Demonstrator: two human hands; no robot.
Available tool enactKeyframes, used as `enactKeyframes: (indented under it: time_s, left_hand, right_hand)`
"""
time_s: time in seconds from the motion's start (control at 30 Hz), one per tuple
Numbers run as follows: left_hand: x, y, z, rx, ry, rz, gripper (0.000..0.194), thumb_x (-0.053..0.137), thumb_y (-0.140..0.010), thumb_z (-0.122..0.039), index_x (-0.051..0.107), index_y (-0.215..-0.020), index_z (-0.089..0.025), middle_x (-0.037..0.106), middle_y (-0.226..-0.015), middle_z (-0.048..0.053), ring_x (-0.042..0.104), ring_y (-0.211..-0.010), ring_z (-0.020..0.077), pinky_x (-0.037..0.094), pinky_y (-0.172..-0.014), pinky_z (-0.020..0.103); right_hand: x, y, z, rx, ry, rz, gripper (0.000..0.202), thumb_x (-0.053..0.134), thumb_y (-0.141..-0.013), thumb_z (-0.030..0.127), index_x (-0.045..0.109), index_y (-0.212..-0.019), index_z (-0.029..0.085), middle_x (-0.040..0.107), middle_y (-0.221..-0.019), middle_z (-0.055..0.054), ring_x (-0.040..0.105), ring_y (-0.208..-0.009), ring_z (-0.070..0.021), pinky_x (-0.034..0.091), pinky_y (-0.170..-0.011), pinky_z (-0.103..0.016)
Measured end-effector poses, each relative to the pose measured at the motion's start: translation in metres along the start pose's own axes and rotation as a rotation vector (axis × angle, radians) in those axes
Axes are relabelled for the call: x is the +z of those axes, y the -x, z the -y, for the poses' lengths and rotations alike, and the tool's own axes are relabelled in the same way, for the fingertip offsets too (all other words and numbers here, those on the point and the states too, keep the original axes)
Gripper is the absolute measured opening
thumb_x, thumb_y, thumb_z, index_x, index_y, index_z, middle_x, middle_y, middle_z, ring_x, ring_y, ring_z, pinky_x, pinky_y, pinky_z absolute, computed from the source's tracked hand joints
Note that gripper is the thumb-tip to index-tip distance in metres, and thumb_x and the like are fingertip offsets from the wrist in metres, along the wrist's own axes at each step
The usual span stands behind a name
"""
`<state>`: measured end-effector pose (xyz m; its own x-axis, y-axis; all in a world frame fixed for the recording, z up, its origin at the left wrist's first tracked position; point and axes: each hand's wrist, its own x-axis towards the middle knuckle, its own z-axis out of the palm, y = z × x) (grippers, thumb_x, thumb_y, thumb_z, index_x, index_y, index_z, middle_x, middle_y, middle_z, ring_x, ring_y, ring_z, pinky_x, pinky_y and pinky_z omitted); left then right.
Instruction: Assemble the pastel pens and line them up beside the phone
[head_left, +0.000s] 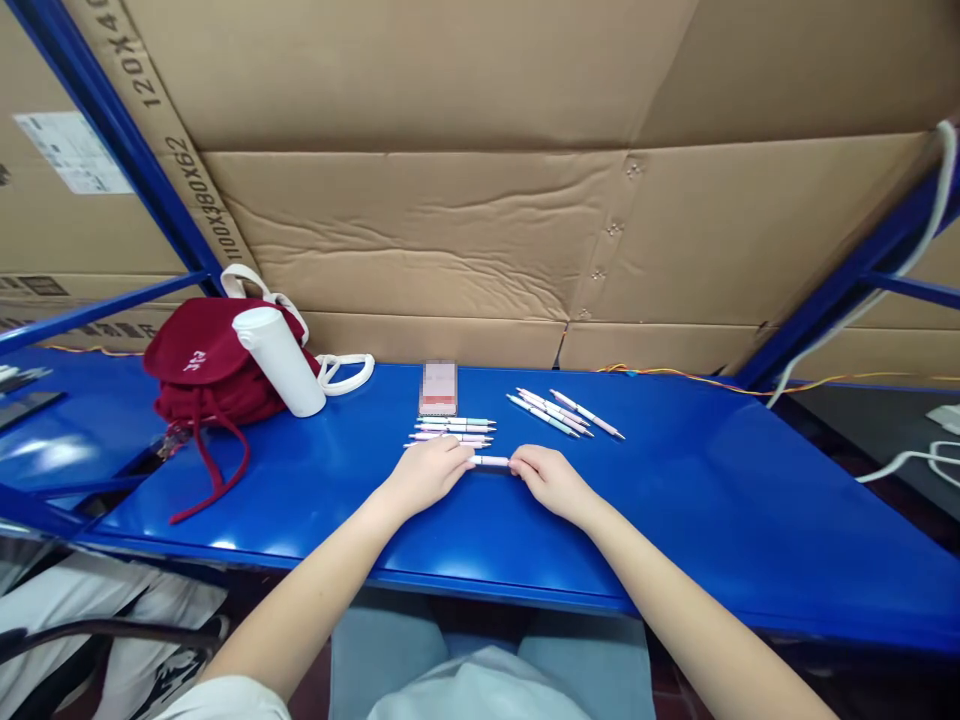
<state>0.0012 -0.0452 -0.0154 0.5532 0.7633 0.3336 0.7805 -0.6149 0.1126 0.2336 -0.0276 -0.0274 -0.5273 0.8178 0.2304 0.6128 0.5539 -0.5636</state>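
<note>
Between my two hands a pale pen (492, 461) lies level, just above or on the blue table (480, 540); I cannot tell which. My left hand (429, 475) is closed on its left end, and the fingers of my right hand (551, 480) pinch its right end. Directly beyond my left hand, several pastel pens (454, 429) lie side by side in a stack of rows, partly covered by that hand. A looser group of pens (555, 412) lies slanted on the table, farther back to the right.
A phone-like flat pink item (439, 388) lies behind the rowed pens. At the left stand a dark red bag (217, 350) and a white bottle (281, 360) leaning on it. Cardboard (450, 230) walls the back, and a white cable (915, 250) hangs at right.
</note>
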Motion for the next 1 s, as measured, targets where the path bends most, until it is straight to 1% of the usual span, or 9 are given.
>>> enactKeyframes:
  time_s: [0.13, 0.3, 0.47, 0.57, 0.63, 0.7, 0.77, 0.9, 1.0]
  left_hand:
    - [0.0012, 0.0002, 0.0017, -0.006, -0.010, 0.024, 0.030, 0.034, -0.096, -0.034, 0.061, -0.102, -0.022, 0.064, -0.094, 0.003, 0.060, -0.085, 0.0161, 0.047, -0.069, 0.024]
    - [0.0033, 0.0009, 0.0035, -0.011, 0.000, 0.050, 0.032, 0.032, -0.096, -0.034, 0.062, -0.102, -0.022, 0.065, -0.093, 0.003, 0.061, -0.084, 0.0170, 0.048, -0.069, 0.025]
    - [0.0028, -0.0009, -0.0008, -0.031, 0.066, 0.025, 0.031, 0.033, -0.095, -0.034, 0.061, -0.104, -0.023, 0.065, -0.098, 0.003, 0.061, -0.089, 0.0166, 0.049, -0.076, 0.026]
    - [0.0027, -0.0009, -0.0023, -0.046, 0.069, 0.020, 0.031, 0.035, -0.095, -0.037, 0.060, -0.108, -0.024, 0.064, -0.103, 0.003, 0.061, -0.091, 0.0169, 0.050, -0.078, 0.027]
    - [0.0028, -0.0001, -0.0019, -0.056, 0.048, 0.014, 0.032, 0.038, -0.093, -0.041, 0.060, -0.109, -0.024, 0.064, -0.104, 0.004, 0.061, -0.092, 0.0177, 0.050, -0.077, 0.027]
    - [0.0029, 0.0009, -0.0009, -0.065, 0.036, 0.014, 0.033, 0.038, -0.093, -0.043, 0.062, -0.106, -0.024, 0.065, -0.103, 0.004, 0.061, -0.092, 0.0176, 0.050, -0.075, 0.026]
    - [0.0032, 0.0016, -0.0001, -0.074, 0.039, 0.014, 0.034, 0.037, -0.093, -0.043, 0.063, -0.102, -0.024, 0.066, -0.101, 0.004, 0.061, -0.091, 0.0171, 0.050, -0.073, 0.025]
    - [0.0033, 0.0013, -0.0007, -0.095, 0.063, 0.009, 0.032, 0.037, -0.093, -0.042, 0.063, -0.098, -0.024, 0.066, -0.099, 0.003, 0.062, -0.089, 0.0165, 0.049, -0.072, 0.024]
    - [0.0033, 0.0008, -0.0015, -0.121, 0.077, 0.012, 0.032, 0.038, -0.092, -0.043, 0.063, -0.097, -0.024, 0.066, -0.098, 0.002, 0.062, -0.087, 0.0168, 0.049, -0.070, 0.025]
  right_hand:
    - [0.0064, 0.0001, -0.0030, -0.069, 0.035, -0.051, 0.027, 0.037, -0.092, 0.025, 0.053, -0.070, 0.020, 0.058, -0.071, -0.004, 0.054, -0.069, -0.0170, 0.042, -0.066, -0.029]
    - [0.0111, 0.0000, -0.0020, -0.097, 0.047, -0.071, 0.024, 0.038, -0.092, 0.024, 0.054, -0.075, 0.019, 0.058, -0.075, -0.005, 0.054, -0.073, -0.0182, 0.043, -0.069, -0.031]
    - [0.0092, 0.0027, 0.0014, -0.040, -0.034, -0.118, 0.004, 0.048, -0.085, 0.019, 0.052, -0.082, 0.019, 0.054, -0.080, -0.003, 0.051, -0.070, -0.0154, 0.044, -0.066, -0.029]
    - [0.0056, 0.0034, 0.0036, 0.013, -0.085, -0.103, 0.012, 0.053, -0.084, 0.027, 0.053, -0.093, 0.019, 0.054, -0.085, -0.003, 0.050, -0.065, -0.0136, 0.044, -0.062, -0.028]
    - [0.0041, 0.0022, 0.0040, 0.033, -0.077, -0.088, 0.016, 0.047, -0.088, 0.032, 0.055, -0.085, 0.020, 0.055, -0.080, -0.003, 0.051, -0.066, -0.0145, 0.043, -0.064, -0.029]
    - [0.0044, 0.0005, 0.0035, 0.032, -0.037, -0.074, 0.029, 0.038, -0.092, 0.031, 0.054, -0.071, 0.019, 0.054, -0.073, -0.003, 0.052, -0.070, -0.0162, 0.042, -0.068, -0.031]
    - [0.0062, -0.0005, 0.0030, 0.030, -0.015, -0.068, 0.029, 0.038, -0.092, 0.028, 0.052, -0.068, 0.019, 0.054, -0.071, -0.003, 0.052, -0.072, -0.0170, 0.041, -0.069, -0.031]
    - [0.0086, 0.0012, 0.0040, 0.077, -0.078, -0.083, 0.005, 0.050, -0.085, 0.024, 0.052, -0.083, 0.020, 0.056, -0.078, -0.002, 0.051, -0.066, -0.0146, 0.041, -0.063, -0.028]
    - [0.0068, 0.0017, 0.0066, 0.093, -0.101, -0.097, 0.012, 0.051, -0.085, 0.029, 0.054, -0.092, 0.020, 0.057, -0.081, -0.002, 0.050, -0.063, -0.0138, 0.042, -0.061, -0.028]
